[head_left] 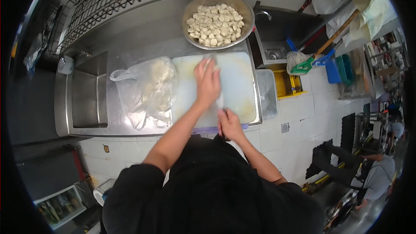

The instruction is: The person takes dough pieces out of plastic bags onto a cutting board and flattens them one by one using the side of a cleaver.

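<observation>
My right hand (230, 124) is closed around a knife (220, 100) near the front edge of the cutting board (240, 78). The blurred blade points away from me, along the right side of my left hand (208, 82). That hand is over the white board, its blurred fingers bent down on something small and pale that I cannot make out. Left of the board, partly against it, lies a crumpled clear plastic bag (145, 82) with pale contents. Behind the board, a wide metal bowl (248, 15) holds many pale, rounded food pieces (214, 24).
A steel sink (89, 95) lies at the left of the counter, and another sink (274, 53) with a tap is at back right. A clear plastic tub (267, 95) and yellow crate (286, 84) stand right of the board. A person (375, 175) is at far right.
</observation>
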{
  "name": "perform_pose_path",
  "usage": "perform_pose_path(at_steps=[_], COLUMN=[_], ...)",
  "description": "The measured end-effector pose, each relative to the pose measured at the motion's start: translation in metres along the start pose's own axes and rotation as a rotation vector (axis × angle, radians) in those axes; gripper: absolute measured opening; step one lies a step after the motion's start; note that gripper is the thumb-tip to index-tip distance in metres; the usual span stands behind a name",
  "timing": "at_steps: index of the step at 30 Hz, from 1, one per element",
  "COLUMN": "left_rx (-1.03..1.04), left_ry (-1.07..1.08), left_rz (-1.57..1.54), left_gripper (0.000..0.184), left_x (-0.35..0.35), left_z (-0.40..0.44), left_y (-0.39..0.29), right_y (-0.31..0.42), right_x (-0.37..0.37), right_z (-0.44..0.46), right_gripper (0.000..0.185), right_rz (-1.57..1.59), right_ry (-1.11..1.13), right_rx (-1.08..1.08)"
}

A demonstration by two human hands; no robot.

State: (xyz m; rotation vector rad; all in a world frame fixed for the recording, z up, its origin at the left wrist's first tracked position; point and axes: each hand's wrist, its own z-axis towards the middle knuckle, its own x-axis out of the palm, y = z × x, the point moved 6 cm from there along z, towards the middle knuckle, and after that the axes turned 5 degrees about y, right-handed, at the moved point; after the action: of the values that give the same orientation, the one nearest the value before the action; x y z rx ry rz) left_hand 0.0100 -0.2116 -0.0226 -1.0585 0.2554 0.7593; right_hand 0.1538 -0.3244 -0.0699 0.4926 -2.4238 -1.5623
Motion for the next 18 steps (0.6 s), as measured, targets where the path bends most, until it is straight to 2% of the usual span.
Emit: perform_pose_path(at_steps=[2, 3, 5, 7, 8, 10, 11, 12, 13, 14, 16, 18], left_rx=[0.133, 0.134, -0.116, -0.436, -0.441, 0.168, 0.209, 0.246, 0.261, 0.237, 0.067, -0.329], left_ry=[-0.085, -0.068, 0.161, 0.175, 0.144, -0.146, -0.147, -0.145, -0.244, -0.342, -0.481, -0.445], left_rz=[-0.038, -0.102, 0.083, 0.169, 0.175, -0.076, -0.116, -0.157, -0.056, -0.022, 0.015, 0.014], left_gripper=[0.033, 0.033, 0.04, 0.039, 0.039, 0.033, 0.03, 0.027, 0.016, 0.011, 0.013, 0.036], left_x=[0.015, 0.02, 0.043, 0.034, 0.016, -0.03, -0.049, -0.079, -0.112, -0.134, -0.183, -0.226], left_z=[0.086, 0.126, 0.186, 0.2, 0.199, 0.181, 0.156, 0.124, 0.09, 0.058, 0.003, -0.04], left_y=[-0.005, -0.004, 0.026, 0.03, 0.034, -0.004, -0.005, -0.009, -0.01, 0.009, 0.065, 0.148], right_y=[0.046, 0.062, 0.084, 0.076, 0.057, 0.021, 0.007, 0.003, -0.009, -0.021, -0.012, -0.005], right_x=[-0.02, -0.03, -0.04, -0.045, -0.051, -0.057, -0.059, -0.061, -0.061, -0.061, -0.053, -0.043], right_z=[0.018, 0.021, 0.009, -0.005, -0.01, -0.018, -0.023, -0.028, -0.027, -0.03, -0.037, -0.034], right_gripper=[0.038, 0.038, 0.037, 0.035, 0.034, 0.033, 0.033, 0.033, 0.033, 0.033, 0.034, 0.035], right_rz=[0.044, 0.083, -0.016, -0.063, -0.207, -0.495, -0.645, -0.642, -0.788, -0.93, -0.882, -0.83], right_ry=[-0.094, -0.117, -0.268, -0.348, -0.397, -0.462, -0.473, -0.47, -0.384, -0.296, -0.336, -0.362], right_rx=[-0.092, -0.149, -0.132, -0.258, -0.317, -0.381, -0.375, -0.381, -0.218, -0.05, -0.09, -0.109])
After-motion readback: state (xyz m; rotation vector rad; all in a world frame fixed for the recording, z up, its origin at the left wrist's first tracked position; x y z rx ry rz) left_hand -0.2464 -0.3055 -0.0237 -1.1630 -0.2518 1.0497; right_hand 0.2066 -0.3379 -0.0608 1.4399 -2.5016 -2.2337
